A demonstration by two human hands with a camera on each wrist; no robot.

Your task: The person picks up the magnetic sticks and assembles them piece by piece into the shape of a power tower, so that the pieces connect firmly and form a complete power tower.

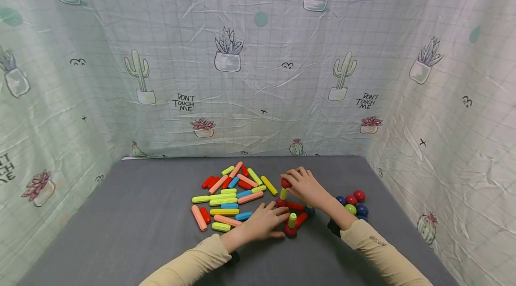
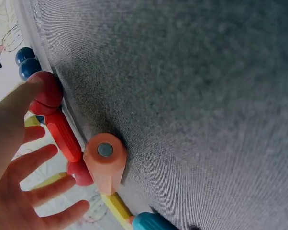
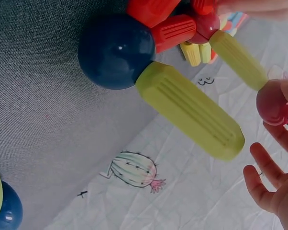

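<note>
My right hand (image 1: pixel 308 188) pinches a red ball (image 3: pixel 273 101) between thumb and fingers, at the top of an upright yellow-green rod (image 3: pixel 238 60). That rod rises from another red ball (image 1: pixel 281 202) in a frame of red rods (image 1: pixel 296 205). A dark blue ball (image 3: pixel 115 50) forms a corner of the frame and carries a second yellow-green rod (image 3: pixel 189 112). My left hand (image 1: pixel 262 223) is spread beside the frame, its thumb overlapping the front red ball (image 2: pixel 46 93) in the left wrist view. A third yellow-green rod (image 1: pixel 292 220) stands on that front ball.
Left of the frame lie many loose rods in salmon, red, yellow, blue and yellow-green, among them a salmon rod (image 1: pixel 199 218). Several loose balls, including a green ball (image 1: pixel 350 209), sit at the right on the grey tabletop (image 1: pixel 153 214). A printed cactus curtain (image 1: pixel 258 84) surrounds the table.
</note>
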